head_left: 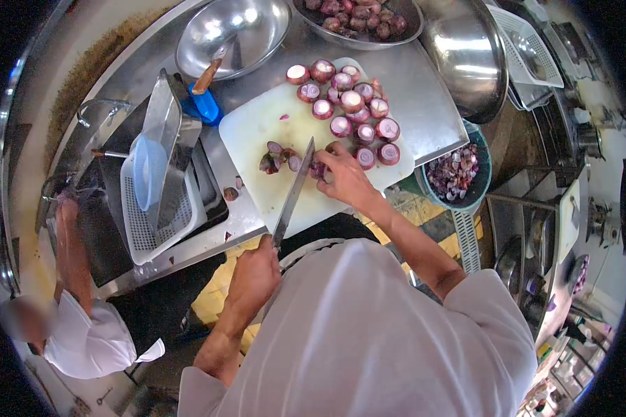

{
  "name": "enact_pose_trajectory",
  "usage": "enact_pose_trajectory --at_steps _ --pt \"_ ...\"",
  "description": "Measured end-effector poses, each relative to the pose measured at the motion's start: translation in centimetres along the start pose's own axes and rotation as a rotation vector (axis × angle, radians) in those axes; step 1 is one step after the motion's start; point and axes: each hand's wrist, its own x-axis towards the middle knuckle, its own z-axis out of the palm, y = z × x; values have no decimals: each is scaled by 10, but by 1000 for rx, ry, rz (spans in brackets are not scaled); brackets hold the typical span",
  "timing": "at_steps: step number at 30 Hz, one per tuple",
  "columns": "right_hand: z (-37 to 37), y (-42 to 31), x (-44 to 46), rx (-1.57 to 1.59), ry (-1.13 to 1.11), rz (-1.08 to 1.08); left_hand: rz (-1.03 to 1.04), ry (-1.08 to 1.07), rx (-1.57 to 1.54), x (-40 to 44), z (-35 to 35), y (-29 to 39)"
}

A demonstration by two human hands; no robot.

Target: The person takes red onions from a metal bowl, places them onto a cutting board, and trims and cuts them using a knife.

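"What was nearest you?"

"My own pale shirt (355, 326), filling the bottom of the head view. Past it lay the cutting board (247, 149)."

"And your hands?"

"My left hand (252, 276) was wrapped round the handle of the knife (297, 186), low by the board's near edge. The blade's long axis ran away from me, slanting up and to the right."

"The other one?"

"My right hand (348, 177) gripped a red onion (318, 169) with bent fingers, which hid much of it."

"So where was that onion, exactly?"

"On the board, just right of the blade, toward its tip end. My right hand was the nearer, being on it already; from my left fist it lay ahead and rightward, up along the steel. Whether the edge touched it, I couldn't tell."

"Anything close by?"

"Dark trimmings (269, 164) left of the blade, and cut-topped onions (352, 102) clustered beyond my right knuckles."
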Motion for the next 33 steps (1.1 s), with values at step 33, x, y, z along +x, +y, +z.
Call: enact_pose_trajectory --at_steps 33 --pt "-184 126 150 -235 701 -6 -11 73 -312 78 48 -34"
